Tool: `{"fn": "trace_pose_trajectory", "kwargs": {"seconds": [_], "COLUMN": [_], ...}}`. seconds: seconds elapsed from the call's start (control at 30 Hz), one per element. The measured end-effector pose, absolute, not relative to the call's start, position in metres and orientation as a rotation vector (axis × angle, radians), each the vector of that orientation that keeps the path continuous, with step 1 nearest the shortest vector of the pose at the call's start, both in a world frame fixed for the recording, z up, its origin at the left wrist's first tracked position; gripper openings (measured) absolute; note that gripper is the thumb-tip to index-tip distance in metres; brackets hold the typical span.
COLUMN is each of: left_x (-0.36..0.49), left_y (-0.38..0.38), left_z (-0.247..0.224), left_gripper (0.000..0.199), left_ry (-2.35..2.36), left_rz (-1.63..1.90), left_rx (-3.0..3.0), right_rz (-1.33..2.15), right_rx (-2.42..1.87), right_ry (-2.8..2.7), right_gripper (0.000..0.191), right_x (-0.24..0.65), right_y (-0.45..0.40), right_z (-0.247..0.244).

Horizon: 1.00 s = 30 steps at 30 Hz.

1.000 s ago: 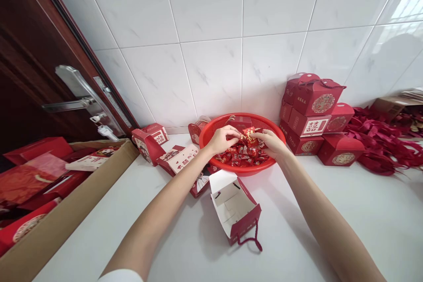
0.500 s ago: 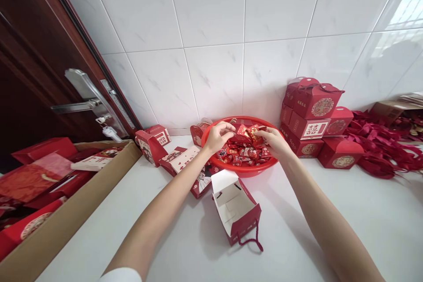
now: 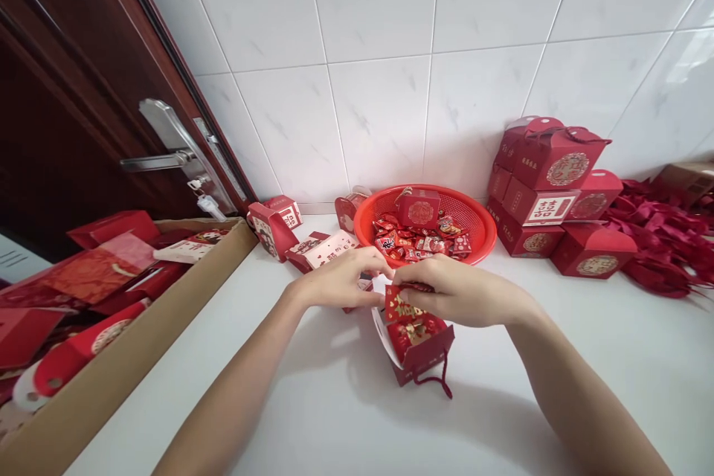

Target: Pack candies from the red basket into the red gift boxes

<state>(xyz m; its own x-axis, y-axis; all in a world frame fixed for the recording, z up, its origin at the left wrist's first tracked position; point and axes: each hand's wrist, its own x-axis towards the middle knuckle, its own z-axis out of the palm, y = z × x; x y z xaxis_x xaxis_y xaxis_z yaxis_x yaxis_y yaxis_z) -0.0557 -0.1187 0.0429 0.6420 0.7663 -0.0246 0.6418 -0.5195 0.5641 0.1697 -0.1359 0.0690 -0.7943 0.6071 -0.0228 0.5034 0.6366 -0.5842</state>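
Note:
An open red gift box point(image 3: 422, 357) with a cord handle lies on the white counter in front of me, red candy packets point(image 3: 411, 327) inside it. My right hand point(image 3: 457, 291) is over its mouth, fingers closed on red packets at the opening. My left hand point(image 3: 341, 281) is at the box's left rim, fingers touching the white flap. Behind the hands stands a red round basket point(image 3: 478, 217) with several wrapped candies point(image 3: 424, 242) and a small red box in it.
Stacked closed red gift boxes point(image 3: 550, 197) stand right of the basket, with a heap of dark red ribbons point(image 3: 663, 245) beyond. Flat and half-folded boxes point(image 3: 312, 249) lie left of the basket. A cardboard carton point(image 3: 128, 342) of red boxes sits at left, beside a brown door.
Both hands came back from the basket toward me with candy packets and are now at the open gift box, which now has packets inside. The camera tilted slightly.

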Motion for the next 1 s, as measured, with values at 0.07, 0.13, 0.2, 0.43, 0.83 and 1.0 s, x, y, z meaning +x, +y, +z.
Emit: {"fn": "trace_pose_trajectory", "kwargs": {"seconds": [0.07, 0.13, 0.2, 0.43, 0.83, 1.0], "left_x": [-0.058, -0.061, -0.063, -0.066, -0.060, -0.062], "left_y": [-0.121, -0.122, -0.123, -0.121, -0.123, -0.126], "left_z": [0.042, 0.040, 0.038, 0.032, 0.031, 0.032], "left_gripper": [0.028, 0.032, 0.034, 0.033, 0.035, 0.041], "left_ry": [1.086, 1.061, 1.030, 0.932, 1.023, 1.019], "left_rz": [0.270, 0.264, 0.265, 0.239, 0.093, 0.128], "left_rx": [2.313, 2.310, 2.318, 2.349, 2.322, 2.369], "right_rz": [0.719, 0.627, 0.608, 0.812, 0.497, 0.537], "right_rx": [-1.023, -1.089, -1.104, -0.874, -1.390, -1.318], "right_ry": [-2.763, -2.815, -2.851, -2.824, -2.752, -2.744], "right_gripper": [0.023, 0.023, 0.023, 0.019, 0.011, 0.013], "right_x": [0.164, 0.162, 0.161, 0.159, 0.169, 0.168], "right_y": [-0.141, -0.144, -0.146, -0.153, -0.137, -0.134], "right_z": [0.067, 0.065, 0.065, 0.071, 0.061, 0.057]}}
